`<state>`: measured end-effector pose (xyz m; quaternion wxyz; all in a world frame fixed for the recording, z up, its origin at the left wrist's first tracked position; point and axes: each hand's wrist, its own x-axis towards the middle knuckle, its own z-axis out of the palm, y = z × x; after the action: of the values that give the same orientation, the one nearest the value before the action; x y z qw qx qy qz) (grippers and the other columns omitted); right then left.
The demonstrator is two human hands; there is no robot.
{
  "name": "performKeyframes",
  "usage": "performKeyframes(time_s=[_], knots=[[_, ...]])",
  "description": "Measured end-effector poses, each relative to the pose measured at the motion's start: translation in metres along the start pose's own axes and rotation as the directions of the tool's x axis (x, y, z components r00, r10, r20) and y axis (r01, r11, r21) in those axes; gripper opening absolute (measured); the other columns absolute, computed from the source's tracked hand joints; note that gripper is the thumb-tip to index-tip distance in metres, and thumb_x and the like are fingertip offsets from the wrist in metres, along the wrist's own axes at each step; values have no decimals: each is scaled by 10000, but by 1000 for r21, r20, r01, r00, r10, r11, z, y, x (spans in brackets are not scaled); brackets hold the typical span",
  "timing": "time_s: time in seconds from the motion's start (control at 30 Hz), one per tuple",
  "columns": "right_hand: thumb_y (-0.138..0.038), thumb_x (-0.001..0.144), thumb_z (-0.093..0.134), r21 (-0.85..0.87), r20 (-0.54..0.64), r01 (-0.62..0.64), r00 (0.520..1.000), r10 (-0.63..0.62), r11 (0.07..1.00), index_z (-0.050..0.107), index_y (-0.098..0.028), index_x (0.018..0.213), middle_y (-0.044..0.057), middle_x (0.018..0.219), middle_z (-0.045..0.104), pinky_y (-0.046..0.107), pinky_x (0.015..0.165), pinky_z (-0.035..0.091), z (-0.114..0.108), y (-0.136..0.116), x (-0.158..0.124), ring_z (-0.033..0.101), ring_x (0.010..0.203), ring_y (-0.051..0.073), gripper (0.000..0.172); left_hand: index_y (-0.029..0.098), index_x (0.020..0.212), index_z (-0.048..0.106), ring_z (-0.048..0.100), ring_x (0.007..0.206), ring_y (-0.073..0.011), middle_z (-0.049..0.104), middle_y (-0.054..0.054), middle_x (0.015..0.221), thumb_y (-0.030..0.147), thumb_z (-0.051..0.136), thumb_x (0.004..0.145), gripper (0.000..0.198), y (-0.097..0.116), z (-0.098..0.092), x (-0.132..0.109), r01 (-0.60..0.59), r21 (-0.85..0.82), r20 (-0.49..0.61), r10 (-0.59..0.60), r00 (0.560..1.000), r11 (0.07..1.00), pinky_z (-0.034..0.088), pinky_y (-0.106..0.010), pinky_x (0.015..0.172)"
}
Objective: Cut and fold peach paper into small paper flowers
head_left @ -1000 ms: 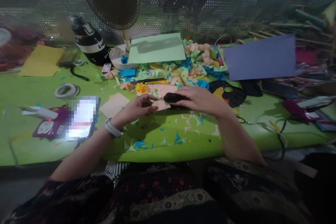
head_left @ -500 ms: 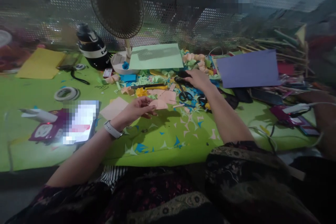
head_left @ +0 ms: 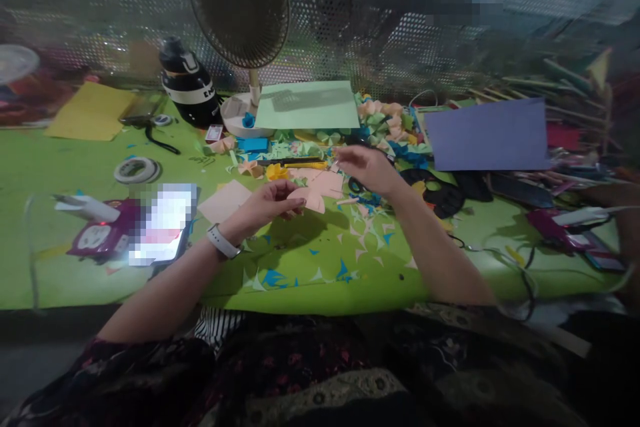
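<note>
My left hand (head_left: 275, 203) is closed, its thumb and fingers pinching a pale pink paper cutout (head_left: 315, 200) with a rounded edge. More pink paper pieces (head_left: 325, 180) lie just behind the cutout. To their right, my right hand (head_left: 367, 167) hovers with fingers curled together; whether a small thing sits between the fingertips is hidden. Beneath that hand show the dark handles of scissors (head_left: 355, 185), mostly covered. Left of the pink pieces is a yellow and black cutter (head_left: 305, 163). A pink paper sheet (head_left: 225, 201) lies beside my left wrist.
Paper scraps (head_left: 343, 270) litter the green table (head_left: 190, 290). On the left are a phone (head_left: 165, 223), a tape roll (head_left: 137, 170) and a bottle (head_left: 193, 93). A fan (head_left: 240, 7), a green sheet (head_left: 307, 105) and a purple sheet (head_left: 490, 135) stand behind. Another person's arm is at far right.
My right hand has drawn back toward me from the dark object behind the scissors and now covers part of the scissors. The pink cutout in my left hand is turned and shows more surface.
</note>
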<state>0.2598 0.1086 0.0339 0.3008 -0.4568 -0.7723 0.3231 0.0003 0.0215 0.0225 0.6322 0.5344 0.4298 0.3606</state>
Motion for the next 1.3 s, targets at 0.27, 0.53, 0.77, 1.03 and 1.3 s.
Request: performKeyframes(time_s=[0.27,0.53,0.77,1.03,1.3], knots=[[-305,760,739,487,316,-163,949,1,858,697,-194,1118,68,1067,736,382,930,534,37,-39,-40,683,990,181,377,153,961,623,646,715,-98,681,-14,851,300,752,784,264,0,1,-1,-52,-8,-34,51,998,999,496,-209,626],[-286,728,780,545,306,-215,951,47,810,698,-187,1083,62,1045,747,385,961,526,38,-36,-41,689,982,176,377,160,988,627,644,732,-99,686,-13,869,324,757,786,291,0,2,0,-47,-14,-23,47,999,999,500,-212,652],[-282,725,772,532,294,-209,954,53,821,696,-181,1081,58,1015,747,377,930,537,40,-34,-41,691,962,177,377,160,976,625,640,723,-107,681,-8,864,350,765,774,311,2,4,-1,-44,12,-20,45,999,999,502,-227,659],[-285,714,789,560,311,-235,948,62,795,691,-182,1067,49,993,743,344,885,543,40,-38,-41,688,927,164,381,155,958,639,631,723,-94,674,-2,851,300,752,790,249,3,5,-3,-36,-23,-24,35,999,999,499,-214,665],[-266,722,785,587,305,-232,951,53,775,701,-187,1045,41,979,737,351,916,524,39,-36,-41,680,921,156,343,149,981,638,629,729,-90,673,-14,905,323,766,782,293,0,2,-2,-55,-57,-26,54,998,997,501,-202,647]])
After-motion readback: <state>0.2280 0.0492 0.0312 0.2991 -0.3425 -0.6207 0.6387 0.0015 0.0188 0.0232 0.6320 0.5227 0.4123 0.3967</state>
